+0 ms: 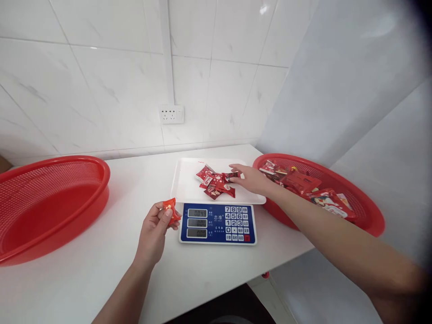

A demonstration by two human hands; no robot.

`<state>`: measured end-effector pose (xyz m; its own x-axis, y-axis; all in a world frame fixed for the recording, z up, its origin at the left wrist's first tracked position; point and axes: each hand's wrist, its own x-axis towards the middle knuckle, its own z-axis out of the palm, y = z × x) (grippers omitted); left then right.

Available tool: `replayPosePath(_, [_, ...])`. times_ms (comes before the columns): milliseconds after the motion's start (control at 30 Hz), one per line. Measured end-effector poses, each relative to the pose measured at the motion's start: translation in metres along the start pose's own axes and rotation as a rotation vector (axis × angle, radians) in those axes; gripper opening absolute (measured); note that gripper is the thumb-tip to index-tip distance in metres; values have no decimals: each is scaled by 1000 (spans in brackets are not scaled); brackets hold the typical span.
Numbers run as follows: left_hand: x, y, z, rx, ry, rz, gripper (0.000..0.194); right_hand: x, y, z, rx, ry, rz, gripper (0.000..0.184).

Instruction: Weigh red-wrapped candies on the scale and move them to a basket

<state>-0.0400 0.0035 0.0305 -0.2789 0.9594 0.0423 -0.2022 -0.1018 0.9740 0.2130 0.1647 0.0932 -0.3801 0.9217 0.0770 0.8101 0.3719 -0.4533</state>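
Note:
My left hand pinches a small red candy packet between thumb and fingers, just left of a digital scale's blue keypad panel. My right hand reaches over the scale's white weighing tray. Its fingertips close around a dark red candy packet at the right side of a small pile. That pile of red candy packets lies in the middle of the tray, with several overlapping. The scale's displays are lit with digits, too faint to read surely.
A red basket stands on the left of the white table. On the right, against the wall, another red basket holds many red snack packets. A wall socket sits behind the scale.

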Motion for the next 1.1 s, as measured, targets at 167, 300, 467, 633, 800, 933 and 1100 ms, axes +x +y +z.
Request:
replayPosePath(167, [3, 0, -2, -40, 55, -18, 31, -20, 4, -16, -27, 49, 18, 35])
replayPosePath(300, [3, 1, -2, -76, 94, -7, 30, -47, 7, -30, 40, 53, 45, 30])
replayPosePath(467, [3, 2, -2, -86, 120, 16, 26, -83, 9, -35, 107, 70, 95, 33])
replayPosePath(633, [6, 1, -3, -77, 135, 17, 24, -108, 18, -29, 164, 103, 97, 39])
replayPosePath(800, [7, 1, -3, -71, 137, 12, 24, -118, 25, -29, 174, 125, 52, 37])
replayPosePath(933, [7, 0, -4, -65, 147, 9, 24, -119, 25, -28, 155, 124, 42, 36])
replayPosePath(1100, [8, 0, -4, -52, 140, 10, 25, -96, 16, -12, 78, 114, -19, 36])
